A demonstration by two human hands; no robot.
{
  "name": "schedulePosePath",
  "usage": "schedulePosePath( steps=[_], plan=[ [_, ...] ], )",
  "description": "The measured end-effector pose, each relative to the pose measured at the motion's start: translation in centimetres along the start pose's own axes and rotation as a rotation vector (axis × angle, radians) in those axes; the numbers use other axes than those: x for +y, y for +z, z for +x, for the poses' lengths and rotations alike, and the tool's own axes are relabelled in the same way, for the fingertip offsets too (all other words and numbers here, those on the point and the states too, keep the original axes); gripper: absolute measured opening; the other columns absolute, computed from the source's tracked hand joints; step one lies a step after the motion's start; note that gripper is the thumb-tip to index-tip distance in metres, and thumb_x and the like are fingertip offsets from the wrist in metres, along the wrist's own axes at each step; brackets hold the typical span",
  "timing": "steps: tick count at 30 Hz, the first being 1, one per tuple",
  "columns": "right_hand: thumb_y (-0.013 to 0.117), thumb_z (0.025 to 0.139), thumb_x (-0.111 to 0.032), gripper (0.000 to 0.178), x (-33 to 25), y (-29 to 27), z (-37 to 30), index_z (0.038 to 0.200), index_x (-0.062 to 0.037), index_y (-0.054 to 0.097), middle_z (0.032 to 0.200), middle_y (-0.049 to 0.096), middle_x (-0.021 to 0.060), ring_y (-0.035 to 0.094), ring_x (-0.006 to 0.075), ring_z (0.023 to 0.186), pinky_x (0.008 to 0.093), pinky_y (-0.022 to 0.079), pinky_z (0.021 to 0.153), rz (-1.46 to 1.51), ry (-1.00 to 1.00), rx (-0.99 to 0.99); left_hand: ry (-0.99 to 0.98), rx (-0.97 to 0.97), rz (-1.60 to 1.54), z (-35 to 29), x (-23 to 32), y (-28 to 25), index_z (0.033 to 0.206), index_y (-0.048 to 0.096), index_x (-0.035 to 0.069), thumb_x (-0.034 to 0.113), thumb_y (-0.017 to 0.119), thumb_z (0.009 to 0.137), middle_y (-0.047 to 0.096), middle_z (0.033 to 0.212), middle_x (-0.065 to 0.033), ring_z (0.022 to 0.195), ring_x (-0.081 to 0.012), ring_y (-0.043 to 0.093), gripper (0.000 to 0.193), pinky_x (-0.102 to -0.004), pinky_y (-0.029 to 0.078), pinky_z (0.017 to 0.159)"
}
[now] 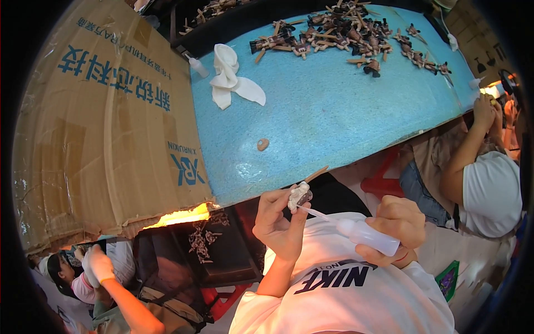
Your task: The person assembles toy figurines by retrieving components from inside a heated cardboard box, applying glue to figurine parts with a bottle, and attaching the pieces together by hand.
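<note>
My left hand (282, 225) pinches a small whitish and grey figurine (300, 196) between thumb and fingertips, just off the near edge of the blue tabletop. A tan stick (317, 174) juts out on its far side. Wrapped in my right hand (399, 222) is a translucent white squeeze bottle (375, 238), tilted so its thin nozzle (317, 213) points left. The nozzle tip is at the figurine's near side; whether it touches cannot be made out. A small flat tan piece (263, 145) lies on the tabletop beyond my left hand.
Brown figurines with sticks (345, 36) lie heaped at the table's far side. A white cloth (225, 78) and small bottle (197, 67) sit beside a large cardboard sheet (111, 128). Below left, a dark tray (222, 245) holds figurines. Co-workers sit left (119, 295) and right (489, 183).
</note>
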State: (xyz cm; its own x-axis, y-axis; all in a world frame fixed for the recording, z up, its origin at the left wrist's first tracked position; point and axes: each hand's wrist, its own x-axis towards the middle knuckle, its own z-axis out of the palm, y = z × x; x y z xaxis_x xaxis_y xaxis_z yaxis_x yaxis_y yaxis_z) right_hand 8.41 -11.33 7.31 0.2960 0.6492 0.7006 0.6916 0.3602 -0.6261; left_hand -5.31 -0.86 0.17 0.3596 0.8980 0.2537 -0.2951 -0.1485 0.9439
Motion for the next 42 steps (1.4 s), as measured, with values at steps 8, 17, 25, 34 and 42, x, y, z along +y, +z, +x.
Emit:
schedulePosePath(
  steps=[8,17,25,34,42],
  plan=[
    [0.08,0.058,-0.018,0.033,-0.3,-0.5,0.0,0.076,-0.0009,0.059,0.053,0.045,0.0034,0.04,0.0153,0.039,0.0254,0.028,0.035,-0.024,-0.005,-0.021,0.024,-0.005,0.029,0.2,0.2,0.1,0.096,0.062,-0.007,-0.006,0.064,0.073,0.054,0.089,-0.0088,0.077,-0.0196,0.06,0.023,-0.0311,0.053,0.069],
    [0.08,0.056,-0.018,0.033,-0.4,-0.5,0.0,0.075,-0.0001,0.059,0.052,0.045,0.0034,0.04,0.0153,0.038,0.0256,0.028,0.035,-0.035,-0.006,0.008,0.037,-0.043,0.009,0.2,0.6,0.0,0.098,0.061,-0.007,-0.002,0.066,0.074,0.054,0.091,-0.009,0.08,-0.0195,0.059,0.024,-0.0331,0.054,0.069],
    [0.079,0.056,-0.016,0.031,-0.1,-0.4,-0.4,0.073,0.0007,0.059,0.052,0.045,0.0038,0.039,0.0147,0.037,0.0248,0.027,0.034,-0.079,-0.01,0.053,0.018,-0.009,0.001,0.2,0.8,-0.1,0.096,0.062,-0.006,0.0,0.069,0.074,0.053,0.091,-0.007,0.08,-0.0172,0.058,0.024,-0.0315,0.052,0.072],
    [0.062,0.082,-0.045,0.048,1.1,-0.1,-1.8,0.092,0.0009,0.05,0.072,0.046,0.006,0.037,0.0136,0.058,0.0289,0.033,0.049,0.267,0.312,0.326,-0.034,-0.022,-0.13,0.8,1.1,0.3,0.091,0.059,-0.006,0.001,0.066,0.076,0.055,0.091,-0.0084,0.087,-0.0188,0.058,0.018,-0.0334,0.053,0.072],
    [0.059,0.074,0.002,0.027,5.2,1.3,1.0,0.1,0.0006,0.053,0.096,0.061,0.013,0.058,0.0171,0.084,0.0286,0.046,0.076,0.463,0.545,0.332,-0.148,0.206,-0.265,2.2,1.5,-1.7,0.088,0.057,-0.004,0.0,0.06,0.081,0.058,0.098,-0.0146,0.079,-0.0196,0.059,0.009,-0.0361,0.054,0.069]
  ],
)
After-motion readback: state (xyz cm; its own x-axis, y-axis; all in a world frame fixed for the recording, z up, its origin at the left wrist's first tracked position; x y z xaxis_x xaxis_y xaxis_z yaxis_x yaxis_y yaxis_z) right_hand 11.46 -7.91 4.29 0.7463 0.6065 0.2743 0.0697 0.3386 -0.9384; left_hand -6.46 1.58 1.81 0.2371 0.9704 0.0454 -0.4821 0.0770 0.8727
